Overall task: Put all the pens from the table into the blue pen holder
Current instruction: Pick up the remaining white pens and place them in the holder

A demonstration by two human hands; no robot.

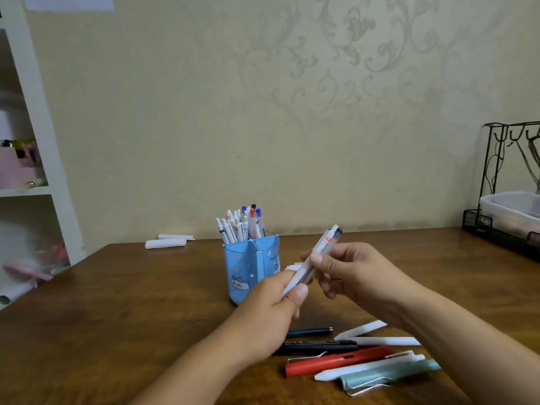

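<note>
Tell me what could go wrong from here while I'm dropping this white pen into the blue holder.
1. The back compartment of the blue pen holder already looks crowded with pens, so pushing the white pen in there might jam or tip it.
2. Your right hand and forearm hover above the loose pens near the red pen; a sweep could roll them off the table.

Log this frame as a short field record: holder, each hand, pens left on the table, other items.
holder: blue pen holder, upright, rear compartment packed with pens
left hand: grips lower end of white pen
right hand: pinches the same pen higher up
pens on table: red pen, black pen, dark teal pen, mint pen, several white ones
other: paper rolls at the far edge; wire rack right
</note>
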